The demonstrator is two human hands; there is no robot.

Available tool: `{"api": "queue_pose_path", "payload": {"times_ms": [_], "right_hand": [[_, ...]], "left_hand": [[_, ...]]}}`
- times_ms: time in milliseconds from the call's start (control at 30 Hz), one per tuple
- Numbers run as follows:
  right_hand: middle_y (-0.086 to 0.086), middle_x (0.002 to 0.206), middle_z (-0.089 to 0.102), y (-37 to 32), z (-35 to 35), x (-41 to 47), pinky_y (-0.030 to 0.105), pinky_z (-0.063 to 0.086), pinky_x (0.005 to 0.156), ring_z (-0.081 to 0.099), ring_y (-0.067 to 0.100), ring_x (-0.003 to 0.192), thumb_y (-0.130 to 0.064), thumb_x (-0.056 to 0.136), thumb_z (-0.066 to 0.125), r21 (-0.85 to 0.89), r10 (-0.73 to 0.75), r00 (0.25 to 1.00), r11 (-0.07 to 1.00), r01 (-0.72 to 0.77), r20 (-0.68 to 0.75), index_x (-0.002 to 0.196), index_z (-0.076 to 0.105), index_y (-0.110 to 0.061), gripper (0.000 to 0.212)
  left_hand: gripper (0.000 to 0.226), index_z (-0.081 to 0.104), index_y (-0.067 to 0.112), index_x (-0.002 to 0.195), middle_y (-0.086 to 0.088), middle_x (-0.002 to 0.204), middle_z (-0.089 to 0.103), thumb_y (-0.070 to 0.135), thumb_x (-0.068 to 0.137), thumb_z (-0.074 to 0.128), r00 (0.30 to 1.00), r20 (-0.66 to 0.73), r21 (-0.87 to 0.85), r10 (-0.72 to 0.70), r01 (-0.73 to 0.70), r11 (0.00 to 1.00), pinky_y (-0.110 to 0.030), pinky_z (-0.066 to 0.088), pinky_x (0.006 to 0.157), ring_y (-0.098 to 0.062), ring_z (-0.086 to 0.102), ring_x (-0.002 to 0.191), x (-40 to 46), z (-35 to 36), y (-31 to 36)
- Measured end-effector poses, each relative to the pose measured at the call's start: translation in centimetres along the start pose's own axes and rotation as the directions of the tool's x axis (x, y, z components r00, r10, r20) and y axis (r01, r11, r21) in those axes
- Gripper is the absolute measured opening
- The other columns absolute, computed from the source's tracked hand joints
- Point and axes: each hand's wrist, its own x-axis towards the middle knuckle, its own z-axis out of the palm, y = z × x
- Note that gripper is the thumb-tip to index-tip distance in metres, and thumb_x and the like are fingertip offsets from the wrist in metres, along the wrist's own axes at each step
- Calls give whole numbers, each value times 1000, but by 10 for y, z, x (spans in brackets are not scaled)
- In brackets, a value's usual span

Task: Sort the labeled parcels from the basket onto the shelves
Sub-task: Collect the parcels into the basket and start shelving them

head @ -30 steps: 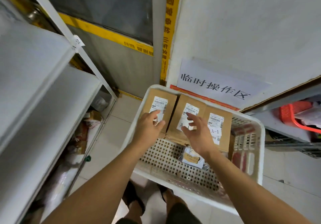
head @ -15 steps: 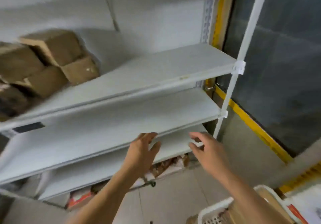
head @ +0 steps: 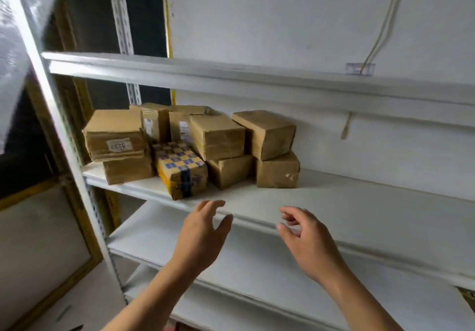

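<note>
Shelf [head: 359, 202] holds parcels [head: 218, 138]; hands empty

On the white metal shelf [head: 334, 202], brown cardboard parcels [head: 218, 135] sit stacked two high toward its left end. A yellow-and-blue checkered parcel [head: 181, 169] lies among them at the shelf's front edge. Both hands hover before that edge: left hand [head: 203, 230], right hand [head: 308, 238].

Two bare forearms show from the lower edge; no sleeve covers either, as far as the view reaches; the left hand [head: 203, 230] and the right hand [head: 308, 240] are bare, without glove, ring, watch or band.
</note>
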Motion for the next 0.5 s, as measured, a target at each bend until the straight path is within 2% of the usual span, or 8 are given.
{"api": "queue_pose_path", "payload": {"times_ms": [33,100,167,233,367,433,500], "right_hand": [[-19,122,60,-8,13,14,7,48,86,60,-1,112,-29,102,69,6,-14,1000,1000,14,27,141,62,-30,40],[-21,123,60,-25,40,40,0,45,79,58,-5,113,-33,102,68,31,-34,997,999,32,72,141,60,-35,40],[-17,127,62,-40,69,64,2,44,79,57,-4,118,-35,102,67,66,-49,992,997,42,116,141,60,-36,40],[-10,137,63,-52,99,87,11,43,88,57,2,126,-38,101,67,104,-47,986,994,30,160,144,59,-34,44],[2,162,47,-76,153,131,29,40,107,45,17,147,-44,100,68,245,42,956,963,-116,289,162,37,-31,71],[6,167,39,-85,170,152,35,37,114,38,23,152,-42,100,68,322,81,940,927,-194,332,167,24,-29,81],[6,168,37,-89,182,169,40,35,118,36,26,153,-39,101,68,365,111,929,898,-247,354,169,17,-28,86]], "left_hand": [[43,63,24,140,2,141,58,39,100,69,999,-50,17,-6,7,1000,-34,56,99,-13,61,118,10,-8,-7],[45,62,21,140,0,141,56,35,99,71,984,-177,58,-11,22,998,-32,54,98,-17,59,119,26,-23,-23],[47,61,18,140,-6,140,57,33,97,72,952,-306,88,-34,64,994,-28,43,99,-22,54,122,43,-37,-41],[55,55,16,146,-9,145,52,39,98,69,925,-352,53,-141,170,984,-29,34,103,-25,46,129,60,-48,-58],[67,45,11,154,-15,151,51,46,101,64,893,-296,-113,-339,320,941,-40,38,112,-29,46,138,95,-54,-84],[59,48,17,150,-9,144,59,46,101,65,895,-227,-241,-383,330,913,-36,46,104,-23,56,129,107,-54,-91],[41,50,32,138,1,132,65,45,102,65,902,-152,-369,-404,328,870,-30,51,95,-16,63,120,114,-51,-97]]}}
